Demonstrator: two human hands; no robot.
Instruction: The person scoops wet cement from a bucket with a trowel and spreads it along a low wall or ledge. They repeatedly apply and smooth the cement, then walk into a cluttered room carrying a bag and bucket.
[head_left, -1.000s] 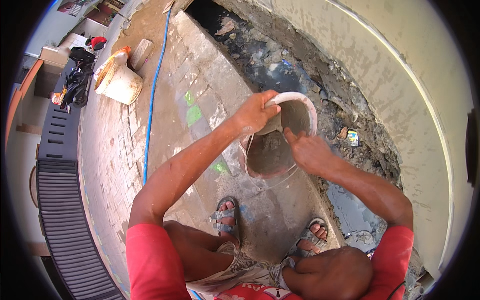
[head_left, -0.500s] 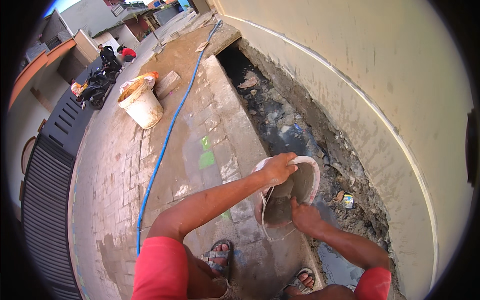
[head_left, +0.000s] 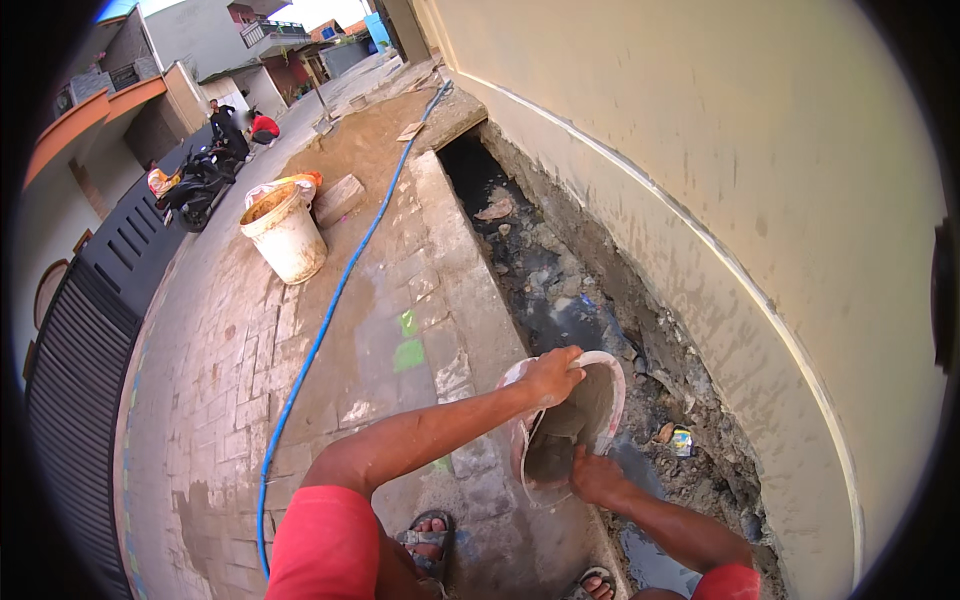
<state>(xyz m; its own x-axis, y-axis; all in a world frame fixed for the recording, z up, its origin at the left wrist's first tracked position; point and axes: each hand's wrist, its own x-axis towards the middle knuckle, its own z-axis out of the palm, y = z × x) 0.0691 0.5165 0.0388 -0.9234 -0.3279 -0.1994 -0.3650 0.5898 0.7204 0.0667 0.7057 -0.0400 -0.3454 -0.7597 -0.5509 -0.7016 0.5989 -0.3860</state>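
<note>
A pale bucket (head_left: 517, 440) with wet grey mortar-like stuff (head_left: 553, 440) inside is tilted over the edge of an open drain (head_left: 565, 325). My left hand (head_left: 553, 377) is closed over the bucket's far rim. At the near rim, on the drain side, my right hand (head_left: 598, 478) is closed, its fingers partly hidden against the bucket. A thin wire handle hangs loose on the bucket's left side. Below it, my sandalled feet stand on the paving beside the drain.
Dark water, rubble and a small coloured wrapper (head_left: 682, 442) lie in the drain, along a cream wall (head_left: 720, 200). A blue hose (head_left: 330, 310) crosses the paving. Left of it stands a stained white bucket (head_left: 287, 240); behind are a sand pile (head_left: 350, 140), a motorbike (head_left: 200, 190) and several people.
The view has shifted slightly, with the surroundings lower in the picture. Both hands keep hold of the bucket, which sits a little further left and lower in the picture.
</note>
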